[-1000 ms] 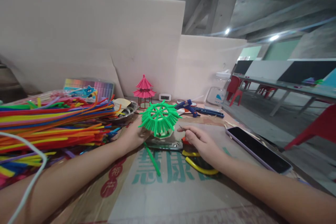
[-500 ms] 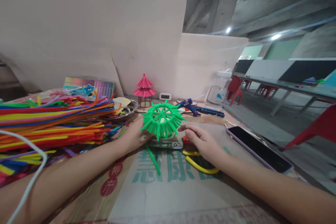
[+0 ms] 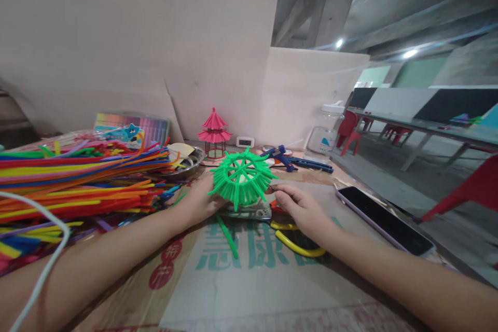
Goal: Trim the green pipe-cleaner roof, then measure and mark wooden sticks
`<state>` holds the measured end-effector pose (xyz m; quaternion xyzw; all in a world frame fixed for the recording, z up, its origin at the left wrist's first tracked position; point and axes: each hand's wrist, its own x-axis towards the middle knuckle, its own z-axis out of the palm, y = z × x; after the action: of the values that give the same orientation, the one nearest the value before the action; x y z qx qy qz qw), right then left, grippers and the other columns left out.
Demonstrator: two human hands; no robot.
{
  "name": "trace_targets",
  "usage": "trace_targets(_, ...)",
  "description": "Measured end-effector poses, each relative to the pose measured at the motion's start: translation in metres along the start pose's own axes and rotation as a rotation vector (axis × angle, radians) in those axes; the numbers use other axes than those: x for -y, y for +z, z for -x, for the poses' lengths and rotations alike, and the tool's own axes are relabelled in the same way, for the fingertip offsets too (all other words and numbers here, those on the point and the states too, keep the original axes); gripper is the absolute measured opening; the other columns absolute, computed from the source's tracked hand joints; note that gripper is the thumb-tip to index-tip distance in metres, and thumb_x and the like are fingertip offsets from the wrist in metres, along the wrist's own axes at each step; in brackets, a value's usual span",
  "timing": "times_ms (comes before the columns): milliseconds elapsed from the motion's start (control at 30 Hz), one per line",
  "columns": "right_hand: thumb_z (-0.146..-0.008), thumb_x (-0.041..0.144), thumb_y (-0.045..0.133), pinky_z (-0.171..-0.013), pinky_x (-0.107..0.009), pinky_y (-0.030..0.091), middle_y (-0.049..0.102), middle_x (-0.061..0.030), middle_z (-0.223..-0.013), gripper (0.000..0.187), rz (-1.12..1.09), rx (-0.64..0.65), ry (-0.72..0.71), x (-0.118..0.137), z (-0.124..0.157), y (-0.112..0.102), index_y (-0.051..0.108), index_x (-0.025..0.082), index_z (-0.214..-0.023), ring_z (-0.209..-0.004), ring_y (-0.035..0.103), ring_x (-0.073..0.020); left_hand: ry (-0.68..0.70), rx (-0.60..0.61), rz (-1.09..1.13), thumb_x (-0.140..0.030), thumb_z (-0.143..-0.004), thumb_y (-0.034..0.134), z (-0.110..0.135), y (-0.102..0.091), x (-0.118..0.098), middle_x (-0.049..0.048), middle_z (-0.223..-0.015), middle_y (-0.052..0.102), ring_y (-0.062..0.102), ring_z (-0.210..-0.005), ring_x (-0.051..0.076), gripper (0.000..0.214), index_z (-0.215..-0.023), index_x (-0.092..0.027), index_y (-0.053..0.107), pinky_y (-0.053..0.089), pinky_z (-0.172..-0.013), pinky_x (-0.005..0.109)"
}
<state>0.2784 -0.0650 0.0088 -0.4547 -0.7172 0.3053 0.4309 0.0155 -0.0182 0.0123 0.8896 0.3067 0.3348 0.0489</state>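
A green pipe-cleaner roof (image 3: pixel 244 178), a ring with spokes and a spiky flared skirt, is held up over the table. Its left side rests in my left hand (image 3: pixel 202 197), whose fingertips are partly hidden behind it. At the roof's right edge my right hand (image 3: pixel 298 205) pinches something thin and dark, too small to name. Below lie scissors with yellow handles (image 3: pixel 299 245), their blades partly under the roof. One loose green pipe cleaner (image 3: pixel 227 236) lies beside the blades.
Bundles of coloured pipe cleaners (image 3: pixel 78 181) fill the left, near a metal bowl (image 3: pixel 194 161). Behind stand a pink pagoda model (image 3: pixel 214 132), a small clock (image 3: pixel 245 142), a blue glue gun (image 3: pixel 282 157) and a plastic jug (image 3: pixel 324 132). A phone (image 3: pixel 383 220) lies right; a white cable (image 3: pixel 50 264) crosses left.
The green roof has tilted and shifted very slightly in my left hand. My right hand stays almost in the same place beside it.
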Motion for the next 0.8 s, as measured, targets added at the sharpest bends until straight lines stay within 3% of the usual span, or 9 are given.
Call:
trace_targets(233,-0.091,0.041,0.05,-0.077,-0.033,0.053,0.074,-0.0044,-0.088,0.03,0.009,-0.019,-0.01,-0.002,0.0,-0.001,0.071,0.02,-0.087,-0.086,0.067,-0.023,-0.018,0.016,-0.015,-0.028,-0.091,0.053,0.001,0.001,0.003,0.0103,-0.133,0.065,0.058,-0.127,0.029,0.038,-0.126,-0.017,0.064,0.045,-0.111,0.041)
trace_targets(433,-0.09,0.044,0.05,-0.083,-0.035,0.053,0.074,-0.0072,-0.103,0.033,-0.06,-0.007,0.024,-0.002,0.0,0.0,0.069,0.019,-0.102,-0.094,0.067,-0.024,-0.006,0.009,-0.026,-0.029,-0.092,0.052,0.002,0.002,0.005,0.0107,-0.134,0.064,0.058,-0.127,0.028,0.036,-0.124,-0.017,0.064,0.046,-0.11,0.039)
trace_targets(667,-0.088,0.041,0.052,-0.08,-0.035,0.054,0.074,-0.0069,-0.094,0.03,-0.003,-0.017,0.007,-0.003,-0.001,0.0,0.072,0.02,-0.091,-0.093,0.067,-0.0249,0.02,0.007,-0.042,-0.03,-0.093,0.053,0.005,0.004,0.012,0.0119,-0.138,0.06,0.054,-0.13,0.03,0.038,-0.127,-0.017,0.062,0.043,-0.113,0.041)
trace_targets(800,-0.09,0.045,0.052,-0.072,-0.032,0.054,0.071,-0.0047,-0.087,0.031,-0.085,0.017,0.046,-0.001,-0.001,-0.001,0.069,0.019,-0.093,-0.08,0.065,-0.0206,0.002,0.013,-0.046,-0.031,-0.093,0.052,0.005,0.005,0.013,0.0122,-0.138,0.061,0.054,-0.13,0.03,0.036,-0.124,-0.017,0.063,0.042,-0.114,0.043)
